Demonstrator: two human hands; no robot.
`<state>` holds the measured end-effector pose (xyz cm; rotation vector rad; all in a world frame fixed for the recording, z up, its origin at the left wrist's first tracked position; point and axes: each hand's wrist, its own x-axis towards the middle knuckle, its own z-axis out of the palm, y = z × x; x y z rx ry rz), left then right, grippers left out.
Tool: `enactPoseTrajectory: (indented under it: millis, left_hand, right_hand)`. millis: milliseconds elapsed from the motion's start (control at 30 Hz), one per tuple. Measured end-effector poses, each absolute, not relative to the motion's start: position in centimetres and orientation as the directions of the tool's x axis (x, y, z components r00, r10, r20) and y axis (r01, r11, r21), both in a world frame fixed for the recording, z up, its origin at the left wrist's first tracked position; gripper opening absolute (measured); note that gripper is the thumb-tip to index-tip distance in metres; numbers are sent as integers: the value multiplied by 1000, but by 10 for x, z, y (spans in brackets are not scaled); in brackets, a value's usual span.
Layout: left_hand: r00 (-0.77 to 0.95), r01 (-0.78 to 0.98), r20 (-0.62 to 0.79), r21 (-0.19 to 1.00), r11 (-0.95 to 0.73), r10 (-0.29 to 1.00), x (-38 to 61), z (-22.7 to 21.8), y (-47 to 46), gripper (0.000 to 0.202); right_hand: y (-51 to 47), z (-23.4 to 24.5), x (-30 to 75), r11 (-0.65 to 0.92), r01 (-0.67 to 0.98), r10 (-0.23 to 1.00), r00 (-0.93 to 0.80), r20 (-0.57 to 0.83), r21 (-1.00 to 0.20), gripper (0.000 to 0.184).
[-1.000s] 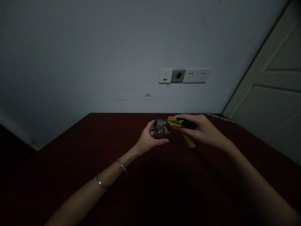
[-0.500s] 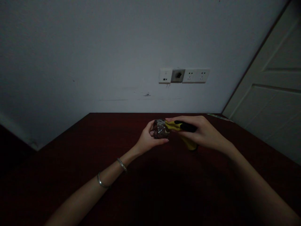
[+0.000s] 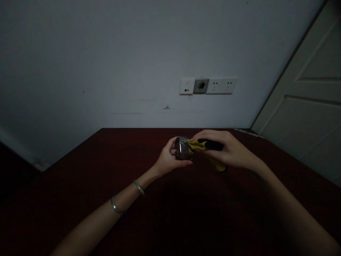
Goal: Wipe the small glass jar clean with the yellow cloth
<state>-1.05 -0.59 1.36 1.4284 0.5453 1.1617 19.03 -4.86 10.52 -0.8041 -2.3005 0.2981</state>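
A small clear glass (image 3: 182, 149) lies tilted in my left hand (image 3: 168, 158), its shiny side turned up toward me. The fingers curl behind it and the thumb runs along its near side. My right hand (image 3: 226, 145) is closed on a soft yellow-and-black cloth (image 3: 198, 144), bunched between thumb and fingers. One end of the cloth touches the glass's right end; whether it reaches inside is too dark to tell. Another yellow part of the cloth hangs below my right palm. Both hands are held above the dark red table (image 3: 128, 149).
Behind the table rises a pale wall with a row of sockets and a switch panel (image 3: 207, 86). A white panelled door (image 3: 314, 99) stands at the right. A thin patterned strip (image 3: 247, 133) lies at the table's back right edge.
The glass has turned slightly in my left hand and shifted a little lower. My right hand still grips the cloth, whose hanging end has swung a little to the right.
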Motion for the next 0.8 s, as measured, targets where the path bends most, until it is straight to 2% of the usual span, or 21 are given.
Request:
enactPoseTrajectory:
  millis: [167,267,400,800]
  left_hand:
    - [397,-286,342,928,-239,852,-12,10,-3,86]
    - [397,-279,340,930,-241,852,-12,8,-3,88]
    - [427,-265,324,937,-226,844,-11,9,-8,91]
    - [424,-279,375,920,-274,825,-9,13,-11,91]
  right_hand:
    - [-53,108,190,768,448,636,-611,470,-457,20]
    - [-51,107,191,752,471,659,-562,500,-461,21]
    - [-46,103,192,753,507,653,-499,569,-419,26]
    - [-52,108,189,816,465,574,-591,566,-343,27]
